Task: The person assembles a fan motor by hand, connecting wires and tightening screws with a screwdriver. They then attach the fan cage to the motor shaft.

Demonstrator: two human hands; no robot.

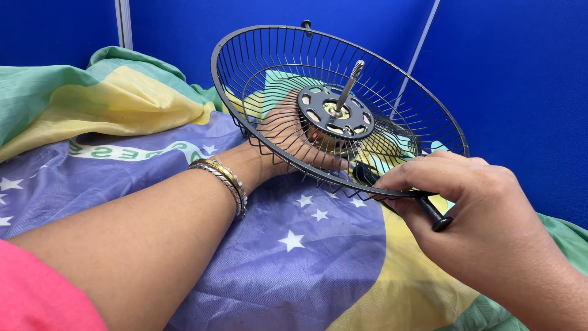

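A black wire fan guard (263,55), round and dished, tilts up over the cloth, with a black slotted hub plate (318,104) and a threaded metal shaft (349,83) sticking out of its middle. My left hand (288,138) reaches behind the guard and holds the fan body, seen only through the wires. My right hand (478,202) pinches the guard's near rim, its fingers closed on a small black clip or screw (433,214) there. Bracelets (223,178) circle my left wrist.
A flag-like cloth (294,257) of blue with white stars, yellow and green covers the surface and bunches up at the back left (92,92). Blue partition walls (520,73) stand close behind.
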